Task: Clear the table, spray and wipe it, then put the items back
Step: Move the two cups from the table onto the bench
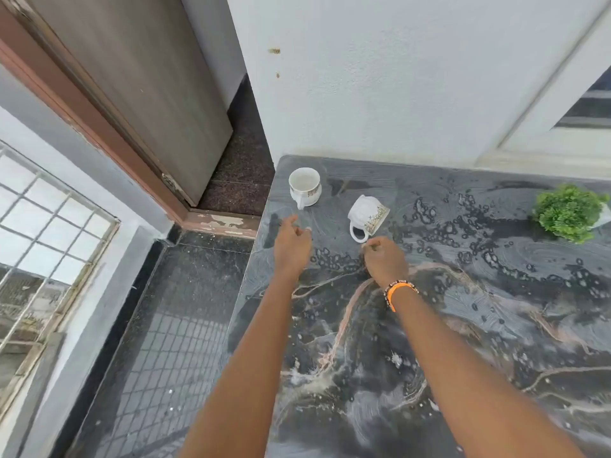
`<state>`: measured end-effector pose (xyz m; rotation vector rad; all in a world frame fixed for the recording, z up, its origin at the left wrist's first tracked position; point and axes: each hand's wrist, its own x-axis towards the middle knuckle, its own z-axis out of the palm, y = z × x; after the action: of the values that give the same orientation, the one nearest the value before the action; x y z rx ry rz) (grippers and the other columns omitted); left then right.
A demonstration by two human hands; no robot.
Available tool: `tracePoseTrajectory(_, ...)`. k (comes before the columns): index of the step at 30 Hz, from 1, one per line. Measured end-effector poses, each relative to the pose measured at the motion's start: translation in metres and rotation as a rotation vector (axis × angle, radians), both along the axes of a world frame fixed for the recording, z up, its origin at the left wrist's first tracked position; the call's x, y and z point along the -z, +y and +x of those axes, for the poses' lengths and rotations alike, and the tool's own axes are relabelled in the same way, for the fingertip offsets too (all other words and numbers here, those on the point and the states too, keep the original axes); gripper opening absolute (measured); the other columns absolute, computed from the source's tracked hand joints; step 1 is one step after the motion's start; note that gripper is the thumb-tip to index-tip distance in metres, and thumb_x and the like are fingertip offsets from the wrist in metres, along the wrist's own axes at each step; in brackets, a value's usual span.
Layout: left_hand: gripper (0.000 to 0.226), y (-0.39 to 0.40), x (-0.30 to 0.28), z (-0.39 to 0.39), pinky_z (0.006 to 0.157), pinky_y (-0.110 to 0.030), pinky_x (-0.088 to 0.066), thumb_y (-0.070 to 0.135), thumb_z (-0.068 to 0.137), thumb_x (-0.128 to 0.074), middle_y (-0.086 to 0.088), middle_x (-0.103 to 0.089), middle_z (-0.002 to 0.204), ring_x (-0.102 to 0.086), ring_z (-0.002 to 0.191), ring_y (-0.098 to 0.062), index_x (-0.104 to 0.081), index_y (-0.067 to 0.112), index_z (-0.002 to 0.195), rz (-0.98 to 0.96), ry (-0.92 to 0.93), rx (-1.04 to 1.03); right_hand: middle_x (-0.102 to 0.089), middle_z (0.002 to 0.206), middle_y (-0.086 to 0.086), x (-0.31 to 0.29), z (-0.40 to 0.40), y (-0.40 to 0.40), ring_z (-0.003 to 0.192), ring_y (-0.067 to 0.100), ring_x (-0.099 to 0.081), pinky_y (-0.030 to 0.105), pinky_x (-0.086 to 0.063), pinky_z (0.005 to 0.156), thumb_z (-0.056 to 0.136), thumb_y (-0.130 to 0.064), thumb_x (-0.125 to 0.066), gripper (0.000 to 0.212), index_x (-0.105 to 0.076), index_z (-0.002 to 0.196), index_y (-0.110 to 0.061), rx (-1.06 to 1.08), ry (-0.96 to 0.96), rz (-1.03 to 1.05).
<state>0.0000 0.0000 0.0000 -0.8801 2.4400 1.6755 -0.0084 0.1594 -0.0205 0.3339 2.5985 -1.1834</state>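
Left hand [292, 247]: extended over the far left corner of the worktop [463, 325], fingers loosely spread, grasping nothing, just short of the upright mug [305, 186]. Right hand [385, 259]: extended alongside, fingers curled inward, fingertips just beside the handle of the tilted mug [368, 216]; no object visible in the grip, contact with the handle not confirmable. Orange-and-bead wristband [400, 290] on the right wrist.

Upright mug: standing on its base near the left edge, mouth up, handle toward the camera, hence within easy reach of the left hand. Tilted mug: apparently lying on its side or resting at a lean, mouth away to the upper left, handle lowest and nearest the right hand; exact support not discernible. Mugs near each other but not touching. Small green potted plant [568, 211]: well apart at the far right edge.

Worktop surface: dark marbled pattern with swirled streaks and beaded droplets, consistent with wet wiping. Judged step: returning items after wiping, or alternatively collecting them; not decidable from this view. Hands paired one per mug, probably for handling both at once. Caution: wet surface, mug near the edge.
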Motion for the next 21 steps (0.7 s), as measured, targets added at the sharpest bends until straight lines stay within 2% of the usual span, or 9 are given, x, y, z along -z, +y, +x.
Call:
tracePoseTrajectory(1, 0.043, -0.004, 0.002, -0.009, 0.089, -0.044, -0.045, 0.016, 0.093, -0.046, 0.0, -0.056, 0.09, -0.06, 0.095, -0.027, -0.038, 0.015, 0.136, 0.016, 0.006, -0.003, -0.063, 0.088, 0.006, 0.001, -0.005, -0.005, 0.085, 0.028, -0.057, 0.03, -0.037, 0.066, 0.092, -0.027, -0.051, 0.019, -0.063, 0.094, -0.012, 0.032, -0.009, 0.026)
tracePoseTrajectory(4, 0.043, -0.012, 0.005, -0.029, 0.087, -0.045, -0.047, 0.017, 0.094, -0.044, 0.007, -0.05, 0.076, -0.062, 0.095, -0.027, -0.038, 0.017, 0.136, 0.03, 0.004, 0.012, -0.05, 0.058, 0.005, 0.003, -0.018, -0.012, 0.066, 0.029, -0.049, 0.03, -0.032, 0.055, 0.088, -0.032, -0.057, 0.038, -0.048, 0.056, -0.013, 0.129, -0.035, 0.054)
tracePoseTrajectory(7, 0.032, -0.019, 0.007, -0.045, 0.089, -0.043, -0.046, 0.02, 0.094, -0.045, 0.006, -0.053, 0.084, -0.062, 0.099, -0.027, -0.048, 0.016, 0.126, 0.053, 0.001, 0.021, -0.043, 0.05, 0.003, 0.006, -0.024, -0.018, 0.057, 0.028, -0.042, 0.029, -0.03, 0.052, 0.084, -0.026, -0.06, 0.045, -0.038, 0.046, -0.017, 0.234, -0.054, 0.037)
tracePoseTrajectory(9, 0.027, -0.023, 0.009, -0.054, 0.094, -0.045, -0.046, 0.022, 0.093, -0.047, -0.003, -0.059, 0.096, -0.061, 0.101, -0.028, -0.054, 0.014, 0.118, 0.059, 0.005, 0.02, -0.034, 0.043, 0.001, 0.007, -0.026, -0.019, 0.047, 0.024, -0.033, 0.027, -0.023, 0.046, 0.08, -0.023, -0.06, 0.046, -0.034, 0.043, -0.015, 0.281, -0.042, 0.016)
tracePoseTrajectory(11, 0.025, -0.027, 0.012, -0.058, 0.094, -0.046, -0.047, 0.024, 0.094, -0.048, -0.014, -0.063, 0.105, -0.061, 0.101, -0.031, -0.057, 0.009, 0.112, 0.033, 0.012, 0.037, -0.028, 0.042, 0.001, 0.008, -0.026, -0.018, 0.043, 0.02, -0.026, 0.027, -0.018, 0.045, 0.078, -0.023, -0.06, 0.047, -0.03, 0.043, -0.016, 0.314, -0.014, -0.056)
tracePoseTrajectory(13, 0.026, -0.029, 0.015, -0.06, 0.091, -0.046, -0.047, 0.025, 0.095, -0.048, -0.018, -0.063, 0.102, -0.06, 0.097, -0.033, -0.058, 0.004, 0.107, 0.011, 0.017, 0.069, -0.035, 0.045, 0.002, 0.011, -0.025, -0.019, 0.042, 0.018, -0.035, 0.026, -0.024, 0.047, 0.079, -0.022, -0.061, 0.043, -0.034, 0.046, -0.015, 0.357, 0.019, -0.139)
tracePoseTrajectory(15, 0.026, -0.029, 0.017, -0.059, 0.083, -0.041, -0.047, 0.022, 0.096, -0.046, -0.012, -0.059, 0.083, -0.056, 0.081, -0.027, -0.059, 0.0, 0.099, 0.018, 0.047, 0.099, -0.052, 0.054, 0.004, 0.011, -0.023, -0.02, 0.044, 0.008, -0.051, 0.024, -0.034, 0.048, 0.083, -0.018, -0.06, 0.031, -0.048, 0.055, -0.015, 0.422, 0.036, -0.272)
tracePoseTrajectory(17, 0.023, -0.024, 0.017, -0.055, 0.064, -0.027, -0.043, 0.018, 0.097, -0.044, -0.001, -0.051, 0.066, -0.047, 0.065, -0.016, -0.06, 0.003, 0.087, 0.033, 0.077, 0.128, -0.06, 0.065, 0.006, 0.009, -0.021, -0.02, 0.048, 0.002, -0.059, 0.019, -0.044, 0.046, 0.088, -0.012, -0.059, 0.014, -0.057, 0.074, -0.01, 0.508, 0.018, -0.486)
tracePoseTrajectory(21, 0.024, -0.015, 0.019, -0.035, 0.047, -0.014, -0.031, 0.016, 0.096, -0.045, 0.004, -0.048, 0.059, -0.039, 0.049, -0.004, -0.059, 0.006, 0.079, 0.027, 0.129, 0.123, -0.058, 0.066, 0.01, -0.003, -0.02, -0.011, 0.044, 0.001, -0.061, 0.012, -0.052, 0.051, 0.088, -0.005, -0.058, 0.019, -0.052, 0.07, -0.007, 0.571, 0.049, -0.764)
